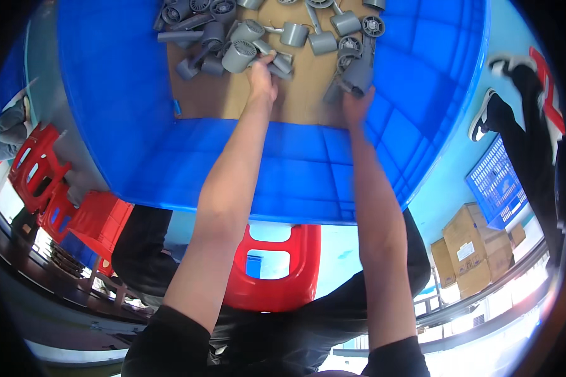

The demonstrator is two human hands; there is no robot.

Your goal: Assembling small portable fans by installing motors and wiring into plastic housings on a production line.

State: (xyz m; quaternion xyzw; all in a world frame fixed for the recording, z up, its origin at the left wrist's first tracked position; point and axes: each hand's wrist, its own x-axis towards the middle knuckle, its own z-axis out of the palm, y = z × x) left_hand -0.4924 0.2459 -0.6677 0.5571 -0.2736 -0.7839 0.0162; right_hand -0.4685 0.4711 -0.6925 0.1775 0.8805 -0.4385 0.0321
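Observation:
Several grey plastic housings (294,34), each a short drum with a handle and some with a slotted grille, lie on a brown cardboard sheet (214,100) inside a large blue bin (119,75). My left hand (261,80) is closed around the handle of a grey housing (239,56) with its grille turned up; the fingertips are partly hidden. To the right, my right hand (358,103) grips another grey housing (360,74) near the bin's right wall. That hand is smeared by motion, and most of its fingers are behind the part.
A red plastic stool (270,295) stands below the bin's near rim, between my legs. More red stools (38,166) are at the left. On the right are a blue crate (498,182), cardboard boxes (475,251) and another person's shoes (482,116).

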